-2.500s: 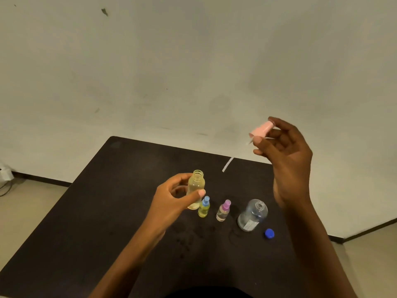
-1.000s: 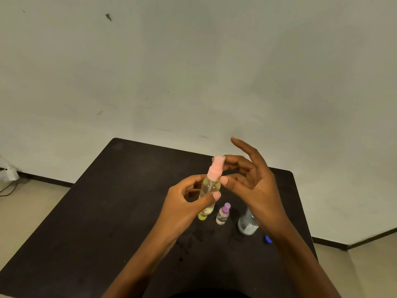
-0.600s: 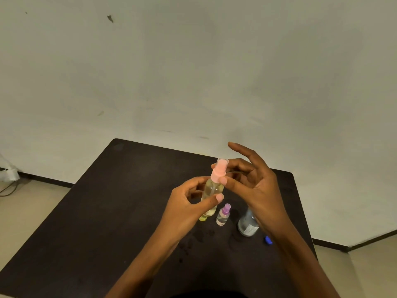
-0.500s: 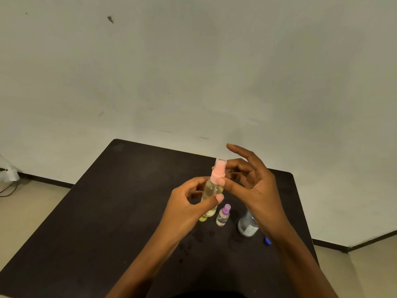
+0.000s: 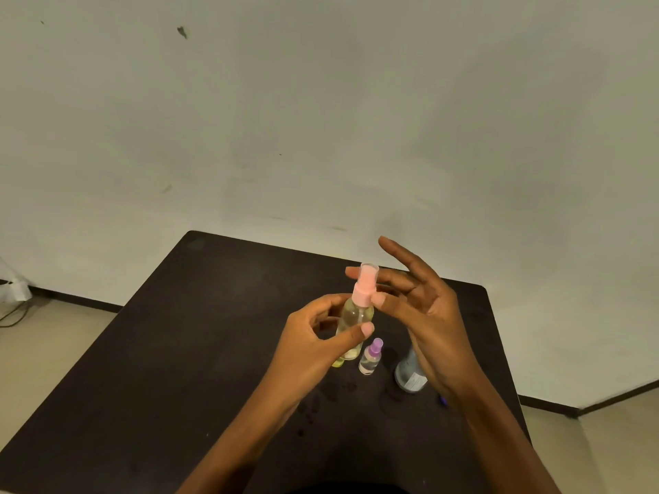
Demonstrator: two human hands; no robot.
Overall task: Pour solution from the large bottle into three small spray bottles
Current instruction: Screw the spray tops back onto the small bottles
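Left hand: the left hand [image 5: 313,351] grips a small clear plastic spray bottle of pale yellow liquid [image 5: 354,315]. The thumb lies across the front of its body and the fingers are curled round the far side.
Spray bottle: it is held above the table, near upright, leaning a little to the right.
Right hand: the right hand [image 5: 431,315] pinches the pink plastic sprayer top [image 5: 364,288]. The thumb tip presses its collar from the right and the forefinger lies behind the cap. The other fingers are straight and spread upward.
Sprayer top: it sits on the neck of the spray bottle, in line with the body. Whether it is screwed fully down cannot be told.
Purple-capped bottle: a tiny clear bottle with a purple cap [image 5: 371,358] stands upright on the table, just below and right of the held one.
Yellow bottle: a second tiny bottle of yellow liquid [image 5: 337,362] stands just left of the purple-capped bottle. It is mostly hidden behind the spray bottle, and its cap is out of sight.
Large bottle: the large clear bottle with a white label [image 5: 410,377] stands on the table, right of the purple-capped bottle. Its upper part is hidden by the right hand.
Blue cap: a sliver of a small blue cap [image 5: 443,400] shows beside the right wrist, near the large bottle.
Table: a dark matt square table [image 5: 178,351], with dark spots [image 5: 310,411] on it in front of the bottles.
Background: a pale wall [image 5: 321,119], and a cable [image 5: 10,308] at the left edge.
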